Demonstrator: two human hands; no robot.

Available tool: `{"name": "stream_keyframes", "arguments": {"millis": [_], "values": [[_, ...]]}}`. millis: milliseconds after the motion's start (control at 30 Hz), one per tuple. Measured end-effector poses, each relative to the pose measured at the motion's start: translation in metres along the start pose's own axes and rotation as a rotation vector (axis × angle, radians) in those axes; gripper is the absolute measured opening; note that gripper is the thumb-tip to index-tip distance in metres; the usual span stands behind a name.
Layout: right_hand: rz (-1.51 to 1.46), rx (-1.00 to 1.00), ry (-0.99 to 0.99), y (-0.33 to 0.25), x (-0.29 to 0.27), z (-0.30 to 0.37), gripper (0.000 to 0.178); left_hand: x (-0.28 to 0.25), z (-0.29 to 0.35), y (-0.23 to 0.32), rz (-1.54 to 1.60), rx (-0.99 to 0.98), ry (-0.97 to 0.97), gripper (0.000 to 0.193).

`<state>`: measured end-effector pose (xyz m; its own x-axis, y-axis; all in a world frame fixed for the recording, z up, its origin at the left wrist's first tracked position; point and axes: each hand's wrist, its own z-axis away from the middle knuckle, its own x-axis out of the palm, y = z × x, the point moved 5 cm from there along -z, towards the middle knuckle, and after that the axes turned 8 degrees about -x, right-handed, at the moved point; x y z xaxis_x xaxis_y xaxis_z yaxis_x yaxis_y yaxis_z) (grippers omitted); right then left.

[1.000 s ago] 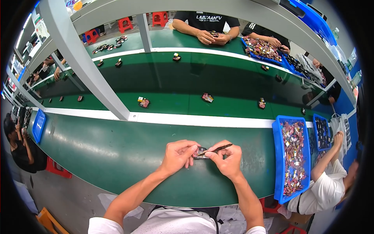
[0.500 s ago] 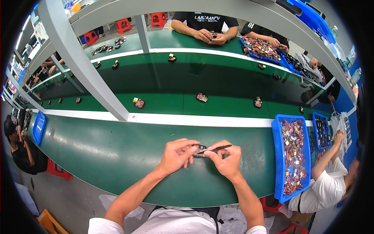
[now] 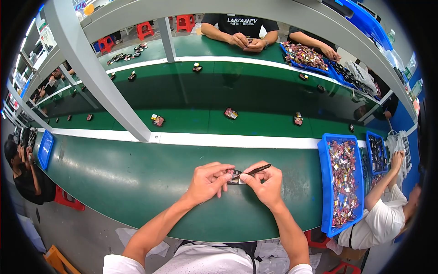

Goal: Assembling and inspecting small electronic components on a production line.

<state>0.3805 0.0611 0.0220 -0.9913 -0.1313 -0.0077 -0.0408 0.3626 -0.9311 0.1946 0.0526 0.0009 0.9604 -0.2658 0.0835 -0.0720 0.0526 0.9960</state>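
Note:
Over the near green bench my left hand (image 3: 209, 182) pinches a small black plastic housing (image 3: 235, 173) with a reddish part inside, thumb and fingers at its left side. My right hand (image 3: 264, 185) grips slim black tweezers (image 3: 261, 168) between thumb and fingers. The tool slants from upper right down to the housing, where its tip is partly hidden by my fingers. Both hands are close together at the housing. To the right of my right hand stands a blue tray (image 3: 325, 182) full of small reddish circuit boards with wires.
Beyond a white rail (image 3: 205, 139) runs a green conveyor belt (image 3: 191, 123) carrying several spaced housings (image 3: 231, 113). Grey frame posts (image 3: 98, 77) rise at the left. Co-workers sit across and at both sides. A smaller blue tray (image 3: 376, 153) of black parts lies farther right.
The housings on the belt have shifted left. The tweezers in my right hand now slant more steeply, while my left hand stays nearly still. A co-worker's hand near the far tray has moved.

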Motion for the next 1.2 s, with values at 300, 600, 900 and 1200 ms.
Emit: {"name": "stream_keyframes", "arguments": {"millis": [300, 600, 900, 1200], "values": [[0.126, -0.13, 0.107, -0.01, -0.002, 0.004, 0.013, -0.004, -0.003, 0.003, 0.091, 0.0, 0.042, 0.025], [0.303, -0.27, 0.067, -0.022, 0.002, 0.007, 0.016, -0.005, -0.002, 0.003, 0.094, 0.001, 0.073, 0.026], [0.348, -0.341, 0.039, -0.027, 0.005, 0.01, 0.016, -0.005, -0.004, 0.002, 0.103, 0.006, 0.094, 0.026], [0.36, -0.407, 0.034, -0.027, 0.011, 0.01, 0.016, -0.002, -0.003, -0.001, 0.124, -0.009, 0.087, 0.026]]}}
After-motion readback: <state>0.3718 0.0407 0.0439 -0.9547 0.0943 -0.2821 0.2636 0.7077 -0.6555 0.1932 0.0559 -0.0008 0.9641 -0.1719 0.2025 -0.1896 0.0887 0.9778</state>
